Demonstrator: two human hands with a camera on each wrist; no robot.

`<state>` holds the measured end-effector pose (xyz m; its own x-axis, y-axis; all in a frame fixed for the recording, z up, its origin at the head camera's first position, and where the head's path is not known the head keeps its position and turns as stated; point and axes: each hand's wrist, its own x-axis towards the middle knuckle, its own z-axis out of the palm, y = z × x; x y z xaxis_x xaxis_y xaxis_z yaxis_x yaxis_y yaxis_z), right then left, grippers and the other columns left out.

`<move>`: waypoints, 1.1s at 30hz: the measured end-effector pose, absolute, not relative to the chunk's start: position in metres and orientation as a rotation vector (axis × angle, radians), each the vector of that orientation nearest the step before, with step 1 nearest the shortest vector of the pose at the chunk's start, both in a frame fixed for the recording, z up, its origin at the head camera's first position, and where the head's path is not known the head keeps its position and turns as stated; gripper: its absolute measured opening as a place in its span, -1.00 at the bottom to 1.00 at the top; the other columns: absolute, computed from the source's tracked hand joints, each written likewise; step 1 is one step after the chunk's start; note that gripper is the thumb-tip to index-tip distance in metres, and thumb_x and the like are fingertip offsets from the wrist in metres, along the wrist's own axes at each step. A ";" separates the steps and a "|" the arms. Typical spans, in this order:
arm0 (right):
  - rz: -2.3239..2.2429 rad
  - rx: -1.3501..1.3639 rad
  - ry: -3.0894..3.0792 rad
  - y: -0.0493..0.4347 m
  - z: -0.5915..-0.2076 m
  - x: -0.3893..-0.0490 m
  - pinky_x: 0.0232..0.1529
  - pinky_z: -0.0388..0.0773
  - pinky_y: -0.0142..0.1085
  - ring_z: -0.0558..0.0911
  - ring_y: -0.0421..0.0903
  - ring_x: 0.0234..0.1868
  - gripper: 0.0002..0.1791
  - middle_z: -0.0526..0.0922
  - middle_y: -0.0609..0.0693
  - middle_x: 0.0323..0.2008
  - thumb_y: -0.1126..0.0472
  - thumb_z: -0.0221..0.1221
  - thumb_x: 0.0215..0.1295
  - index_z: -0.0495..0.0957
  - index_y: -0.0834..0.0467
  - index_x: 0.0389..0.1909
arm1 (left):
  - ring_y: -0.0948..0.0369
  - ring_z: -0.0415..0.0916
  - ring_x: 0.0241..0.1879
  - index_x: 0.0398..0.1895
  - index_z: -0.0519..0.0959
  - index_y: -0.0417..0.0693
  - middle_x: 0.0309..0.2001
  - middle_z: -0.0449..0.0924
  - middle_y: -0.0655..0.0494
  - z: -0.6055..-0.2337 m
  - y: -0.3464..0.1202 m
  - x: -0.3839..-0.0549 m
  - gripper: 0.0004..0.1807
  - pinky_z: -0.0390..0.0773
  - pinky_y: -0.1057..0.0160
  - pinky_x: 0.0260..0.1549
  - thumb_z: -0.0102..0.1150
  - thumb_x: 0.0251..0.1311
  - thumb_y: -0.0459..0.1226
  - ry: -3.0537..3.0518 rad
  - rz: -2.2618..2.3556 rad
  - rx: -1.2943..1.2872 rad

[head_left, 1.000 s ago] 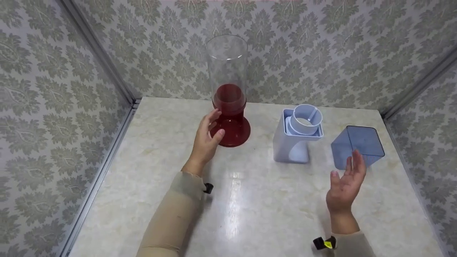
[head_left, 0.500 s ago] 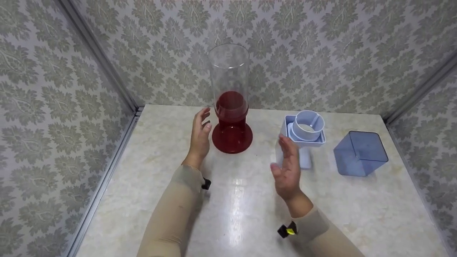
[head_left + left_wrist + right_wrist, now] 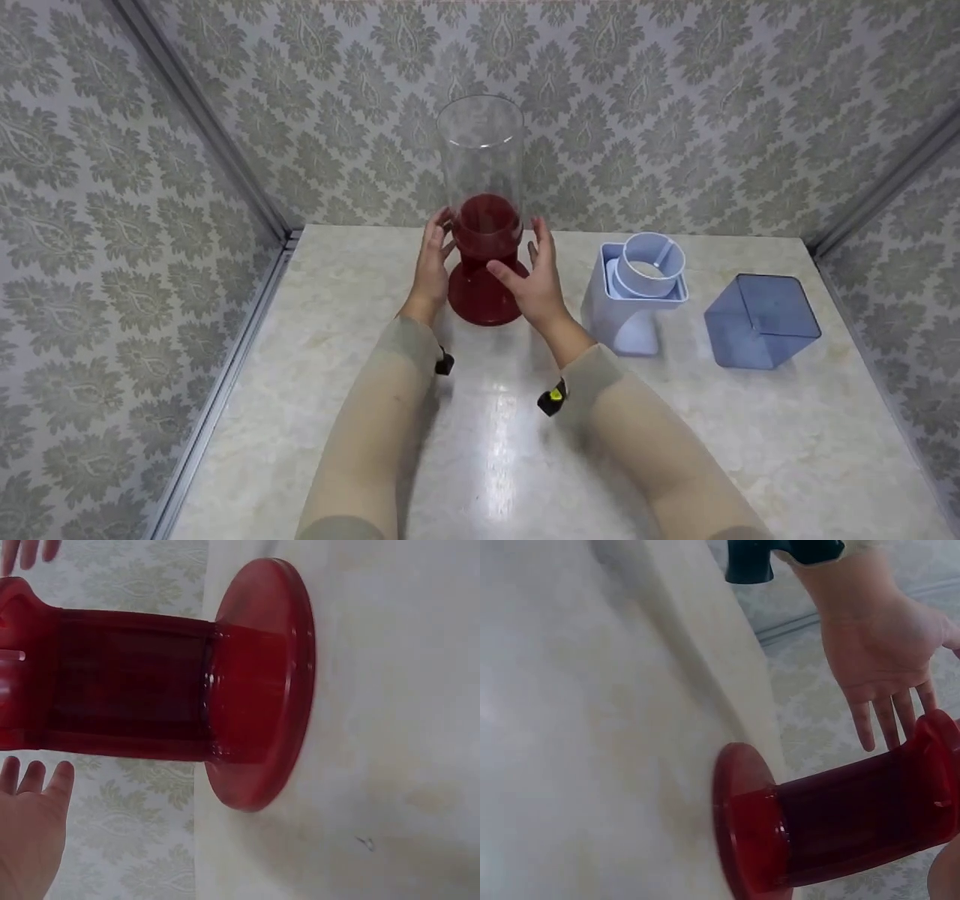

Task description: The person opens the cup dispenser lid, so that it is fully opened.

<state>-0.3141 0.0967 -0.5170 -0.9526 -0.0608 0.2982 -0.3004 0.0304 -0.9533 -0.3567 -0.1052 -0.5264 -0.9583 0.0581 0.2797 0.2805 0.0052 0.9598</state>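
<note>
A tall clear cylinder (image 3: 480,161) stands upright in a red stand (image 3: 480,304) with a round foot, towards the back of the table. At its left side is my left hand (image 3: 430,266), fingers extended alongside the red part. My right hand (image 3: 538,289) stands on the other side, thumb stretched out in front of the red body. In the left wrist view the red stand (image 3: 135,686) lies between the fingers of both hands. The right wrist view shows the left hand (image 3: 889,652) with straight fingers beside the red body. Whether any fingertip touches it is hard to tell.
Right of the stand is a light blue box-shaped base (image 3: 615,315) with a round ring (image 3: 651,274) on top. Farther right, a translucent blue square container (image 3: 761,322) rests on the marbled table (image 3: 322,420). Patterned panels (image 3: 345,97) enclose the back and sides.
My right hand has swept left from beside the blue container, past the light blue base, to the red stand. My left hand drew away slightly, then came back close to the stand.
</note>
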 end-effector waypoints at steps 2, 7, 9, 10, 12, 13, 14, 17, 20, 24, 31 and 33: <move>2.008 0.356 -2.175 0.096 -0.509 -0.325 0.90 0.02 0.07 -0.16 0.10 0.92 0.69 -0.21 0.06 0.91 -0.55 0.56 0.08 -0.33 0.07 0.90 | -0.10 0.04 0.83 0.88 -0.02 -0.07 0.82 0.07 -0.19 -0.523 -0.103 -0.361 -0.26 0.16 -0.22 0.81 -0.60 0.79 0.01 -2.120 -2.073 -0.356; 1.923 0.322 -2.261 0.094 -0.493 -0.348 0.91 -0.13 0.15 -0.19 0.13 0.92 0.65 -0.18 0.08 0.91 -0.47 0.56 0.12 -0.34 0.07 0.90 | -0.07 0.02 0.85 0.86 0.05 -0.13 0.84 0.08 -0.16 -0.518 -0.100 -0.369 -0.23 0.07 -0.14 0.85 -0.72 0.83 0.04 -2.161 -2.103 -0.354; 1.925 0.312 -2.287 0.092 -0.493 -0.356 0.89 -0.01 0.15 -0.01 0.13 0.90 0.65 0.00 0.12 0.88 -0.64 0.45 0.06 -0.26 0.07 0.90 | -0.03 0.07 0.85 0.83 0.18 -0.16 0.82 0.18 -0.12 -0.520 -0.100 -0.372 -0.22 0.04 -0.09 0.86 -0.71 0.85 0.05 -2.156 -2.156 -0.355; 1.931 0.315 -2.293 0.091 -0.494 -0.359 0.87 0.08 0.13 0.10 0.13 0.87 0.67 0.10 0.14 0.85 -0.72 0.38 0.00 -0.20 0.07 0.90 | -0.02 0.09 0.84 0.81 0.23 -0.16 0.81 0.22 -0.10 -0.521 -0.100 -0.374 -0.22 0.02 -0.07 0.87 -0.70 0.85 0.06 -2.155 -2.180 -0.350; 1.942 0.327 -2.302 0.087 -0.499 -0.363 0.81 0.26 0.09 0.31 0.12 0.78 0.68 0.27 0.16 0.77 -0.85 0.25 -0.09 -0.10 0.06 0.89 | 0.00 0.13 0.83 0.77 0.32 -0.15 0.78 0.29 -0.07 -0.525 -0.099 -0.375 -0.23 0.00 -0.06 0.87 -0.66 0.87 0.05 -2.147 -2.219 -0.326; 1.938 0.334 -2.298 0.086 -0.501 -0.365 0.77 0.35 0.08 0.40 0.12 0.72 0.68 0.35 0.17 0.71 -0.88 0.22 -0.13 -0.03 0.06 0.87 | 0.01 0.12 0.84 0.77 0.32 -0.14 0.79 0.28 -0.05 -0.526 -0.099 -0.375 -0.24 -0.02 -0.05 0.88 -0.61 0.87 0.06 -2.145 -2.234 -0.301; 1.935 0.345 -2.284 0.084 -0.504 -0.366 0.72 0.41 0.08 0.47 0.11 0.67 0.66 0.42 0.16 0.66 -0.90 0.21 -0.14 0.02 0.06 0.86 | 0.00 0.12 0.84 0.77 0.31 -0.14 0.79 0.28 -0.06 -0.527 -0.098 -0.375 -0.25 -0.02 -0.05 0.88 -0.59 0.87 0.05 -2.138 -2.241 -0.288; 1.908 0.353 -2.240 0.082 -0.509 -0.366 0.68 0.47 0.08 0.53 0.11 0.61 0.64 0.49 0.16 0.60 -0.91 0.20 -0.14 0.10 0.07 0.83 | 0.01 0.09 0.85 0.81 0.26 -0.10 0.81 0.24 -0.01 -0.530 -0.096 -0.374 -0.26 -0.04 -0.05 0.88 -0.55 0.86 0.08 -2.151 -2.239 -0.253; 1.880 0.345 -2.228 0.083 -0.509 -0.366 0.71 0.43 0.11 0.52 0.14 0.63 0.66 0.48 0.19 0.61 -0.91 0.19 -0.13 0.10 0.13 0.82 | 0.03 0.10 0.85 0.81 0.25 -0.09 0.80 0.27 0.00 -0.530 -0.094 -0.374 -0.25 -0.02 -0.03 0.88 -0.56 0.86 0.10 -2.168 -2.215 -0.258; 1.868 0.332 -2.268 0.086 -0.507 -0.364 0.76 0.36 0.12 0.44 0.16 0.69 0.74 0.40 0.22 0.68 -0.95 0.16 -0.16 0.02 0.17 0.85 | 0.03 0.07 0.86 0.81 0.26 -0.08 0.81 0.25 0.01 -0.530 -0.093 -0.374 -0.24 -0.04 -0.04 0.88 -0.58 0.86 0.12 -2.180 -2.199 -0.251; 1.864 0.334 -2.313 0.086 -0.509 -0.360 0.75 0.38 0.10 0.46 0.13 0.69 0.66 0.42 0.17 0.67 -0.95 0.12 -0.11 0.07 0.09 0.83 | 0.04 -0.01 0.88 0.83 0.23 0.04 0.83 0.19 0.08 -0.532 -0.095 -0.368 -0.21 -0.08 -0.12 0.89 -0.56 0.83 0.21 -2.209 -2.228 -0.190; 1.863 0.354 -2.297 0.086 -0.510 -0.359 0.73 0.42 0.09 0.50 0.11 0.65 0.59 0.48 0.15 0.62 -0.91 0.14 -0.06 0.14 0.09 0.80 | 0.04 0.01 0.87 0.83 0.23 0.04 0.83 0.21 0.08 -0.534 -0.095 -0.367 -0.23 -0.05 -0.12 0.88 -0.54 0.84 0.18 -2.193 -2.234 -0.194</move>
